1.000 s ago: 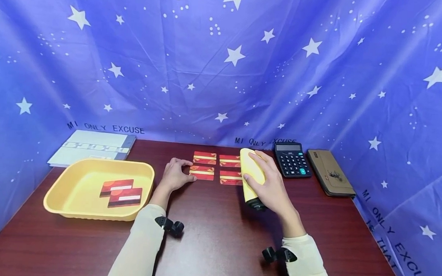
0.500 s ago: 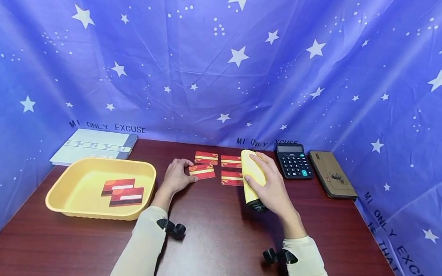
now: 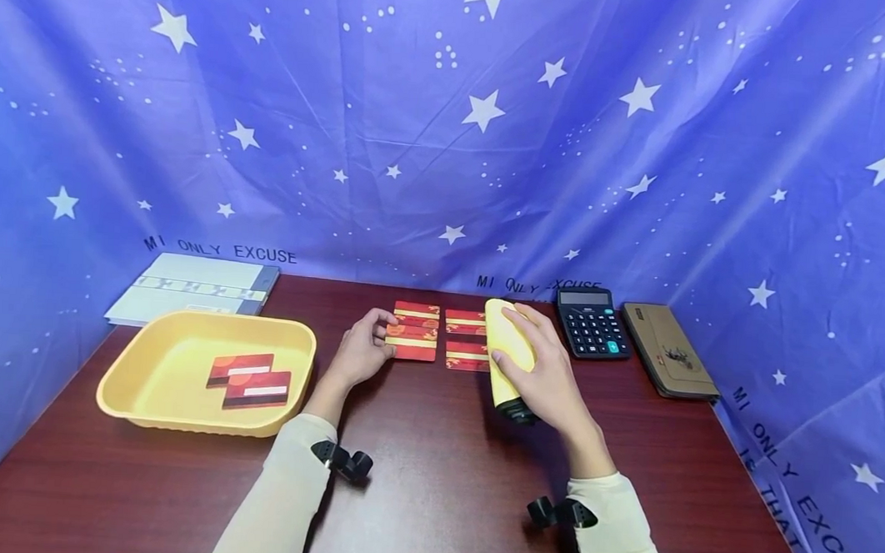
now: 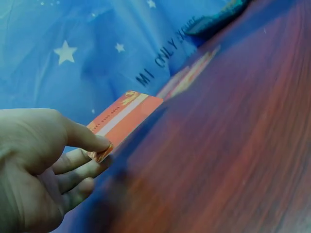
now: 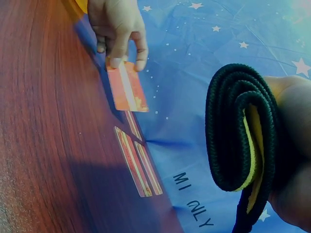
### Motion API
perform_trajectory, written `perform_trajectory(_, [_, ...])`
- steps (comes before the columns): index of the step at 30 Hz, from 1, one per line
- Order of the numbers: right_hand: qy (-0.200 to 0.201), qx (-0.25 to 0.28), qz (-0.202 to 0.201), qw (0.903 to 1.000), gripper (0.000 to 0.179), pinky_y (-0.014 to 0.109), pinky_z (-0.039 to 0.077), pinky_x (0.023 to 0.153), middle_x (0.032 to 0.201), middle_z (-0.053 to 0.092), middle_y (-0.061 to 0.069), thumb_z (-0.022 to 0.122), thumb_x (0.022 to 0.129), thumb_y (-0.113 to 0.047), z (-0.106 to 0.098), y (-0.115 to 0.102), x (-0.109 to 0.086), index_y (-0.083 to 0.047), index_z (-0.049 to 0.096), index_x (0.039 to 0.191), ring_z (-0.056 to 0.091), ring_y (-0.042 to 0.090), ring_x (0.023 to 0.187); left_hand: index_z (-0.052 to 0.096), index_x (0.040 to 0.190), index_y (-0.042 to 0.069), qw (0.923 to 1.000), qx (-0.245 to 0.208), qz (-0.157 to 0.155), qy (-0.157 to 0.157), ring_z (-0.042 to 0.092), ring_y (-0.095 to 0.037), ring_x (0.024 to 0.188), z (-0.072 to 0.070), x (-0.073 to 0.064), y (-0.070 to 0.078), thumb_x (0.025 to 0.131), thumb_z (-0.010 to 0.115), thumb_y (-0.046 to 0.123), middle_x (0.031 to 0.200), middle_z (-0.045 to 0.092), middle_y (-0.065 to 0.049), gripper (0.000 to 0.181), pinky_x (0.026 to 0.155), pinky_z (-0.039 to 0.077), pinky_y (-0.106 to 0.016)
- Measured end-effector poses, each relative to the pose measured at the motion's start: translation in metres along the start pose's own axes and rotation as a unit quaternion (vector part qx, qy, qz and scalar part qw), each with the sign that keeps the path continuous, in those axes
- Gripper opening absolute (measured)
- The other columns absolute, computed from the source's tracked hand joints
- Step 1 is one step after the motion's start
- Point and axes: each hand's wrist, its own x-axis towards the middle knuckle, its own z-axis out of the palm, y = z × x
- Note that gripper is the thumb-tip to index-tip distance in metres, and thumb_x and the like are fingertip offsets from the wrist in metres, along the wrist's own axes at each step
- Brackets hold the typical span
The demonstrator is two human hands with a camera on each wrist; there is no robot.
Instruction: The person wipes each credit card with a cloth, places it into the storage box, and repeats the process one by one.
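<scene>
While the left hand pinches one red card by its end, thumb on top and fingertips beneath, that card is held just clear of the tabletop, close to the middle of its back edge. Thin, stiff, a neat rectangle, with a pale stripe down its length and golden flourishes at the ends. And across from it, the right hand has thumb and fingers wrapped round a yellow cloth, rolled into a thick oblong; the right wrist view shows its layers coiled, dark ribbed border round fuzzy yellow inside.

Right behind the held card lies a second card, partly covered by it from the head view. Alongside, two flat cards sit one behind the other, and the rolled cloth blocks their right ends from the head camera.

Over by the left edge, a smooth yellow tray, shallow with rounded corners, carries two overlapping cards. Behind it, a pale book with a patterned band fills the back left corner. Toward the back right, a black calculator shows rows of keys, one green, and next to it a brown wallet lies slantwise along the right edge. Wrinkled blue fabric, printed with white stars, hangs behind everything.
</scene>
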Motion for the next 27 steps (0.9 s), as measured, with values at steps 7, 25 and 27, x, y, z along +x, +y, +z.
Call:
perform_trajectory(7, [-0.002,0.003,-0.002,1.0,0.063,0.054,0.045,0.112,0.156,0.048,0.012,0.08,0.089,-0.015,0.0,0.0,-0.001,-0.016,0.057,0.147,0.047,0.032,0.142,0.061,0.12,0.011,0.9986,-0.051,0.014,0.004,0.069,-0.015,0.076,0.004,-0.002,0.012,0.081,0.072,-0.011,0.093,0.07,-0.011,0.046,0.07,0.061,-0.025])
perform_trajectory(25, [0.003,0.007,-0.011,0.9999,0.062,0.054,0.045,0.112,0.155,0.049,0.012,0.08,0.088,-0.015,-0.001,-0.005,-0.001,-0.016,0.058,0.147,0.048,0.031,0.142,0.063,0.13,0.007,0.984,-0.138,0.11,0.021,0.076,-0.02,0.081,0.002,-0.031,0.068,0.087,0.07,-0.011,0.103,0.066,-0.016,0.046,0.069,0.066,-0.028])
perform_trajectory(27, [0.002,0.007,-0.012,0.9999,0.063,0.053,0.045,0.111,0.155,0.049,0.012,0.08,0.088,-0.015,-0.001,-0.006,-0.002,-0.017,0.058,0.147,0.048,0.031,0.142,0.064,0.13,0.008,0.9808,-0.156,0.113,0.03,0.076,-0.021,0.081,-0.003,-0.033,0.068,0.088,0.07,-0.01,0.102,0.067,-0.018,0.046,0.072,0.067,-0.032])
